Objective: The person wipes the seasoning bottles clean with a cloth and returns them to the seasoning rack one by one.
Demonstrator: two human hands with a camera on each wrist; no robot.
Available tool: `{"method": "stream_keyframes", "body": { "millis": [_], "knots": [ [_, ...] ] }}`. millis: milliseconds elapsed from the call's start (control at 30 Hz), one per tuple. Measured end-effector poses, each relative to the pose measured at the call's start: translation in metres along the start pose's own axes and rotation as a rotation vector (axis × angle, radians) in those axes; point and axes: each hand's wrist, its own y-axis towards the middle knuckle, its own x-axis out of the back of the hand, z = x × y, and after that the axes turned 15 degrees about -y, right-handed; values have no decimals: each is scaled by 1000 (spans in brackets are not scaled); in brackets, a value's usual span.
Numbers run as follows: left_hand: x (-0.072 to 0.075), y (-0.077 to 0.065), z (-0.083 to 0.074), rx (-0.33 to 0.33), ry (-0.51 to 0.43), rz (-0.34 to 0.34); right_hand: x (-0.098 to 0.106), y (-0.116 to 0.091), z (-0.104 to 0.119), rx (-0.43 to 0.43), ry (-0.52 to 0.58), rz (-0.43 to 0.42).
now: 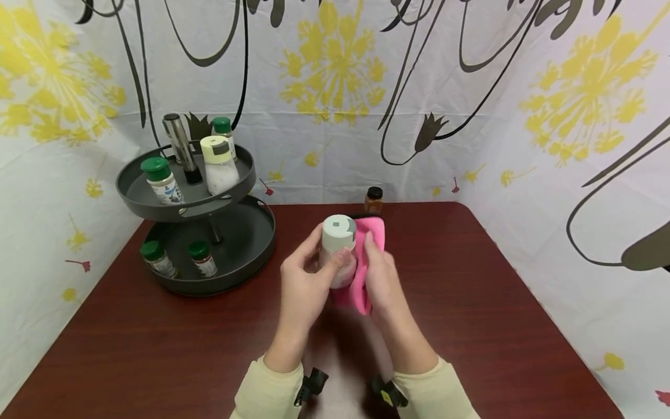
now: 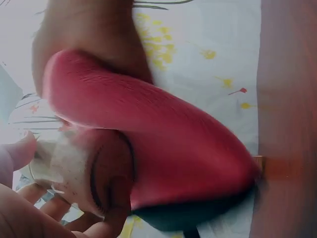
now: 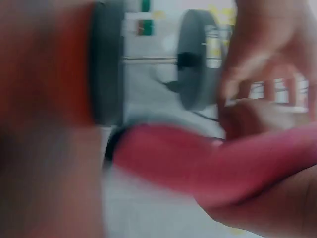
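My left hand [image 1: 303,285] grips a clear shaker jar [image 1: 339,247] with a pale lid, its contents whitish, held up over the table in the head view. Against the jar's right side, my right hand [image 1: 384,279] holds a pink cloth [image 1: 360,285], thumb on its near face. In the left wrist view the pink cloth [image 2: 148,119] spreads along the jar [image 2: 84,168], and a dark edge shows at its lower border. The right wrist view is blurred; the cloth [image 3: 198,163] runs across it below the left hand [image 3: 272,54].
At the left stands a two-tier dark tray [image 1: 246,227]. Its upper tier bears green-lidded jars [image 1: 163,183], a pale-lidded shaker [image 1: 220,169] and a silver cylinder [image 1: 180,145]; more green-lidded jars [image 1: 203,261] sit below. A black-capped jar [image 1: 374,201] stands at the table's [image 1: 471,326] back edge.
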Motion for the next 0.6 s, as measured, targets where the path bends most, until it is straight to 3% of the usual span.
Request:
{"method": "stream_keyframes", "body": {
  "millis": [133, 267, 467, 600],
  "knots": [
    [-3, -4, 8, 43, 23, 36, 6, -10, 27, 114, 57, -14],
    [-5, -7, 11, 65, 37, 57, 9, -18, 37, 205, 41, -63],
    [-4, -5, 4, 35, 0, -1, -4, -15, 12, 266, -53, -87],
    [-3, -3, -1, 50, 0, -26, -8, -8, -10, 218, -38, -55]
  ]
}}
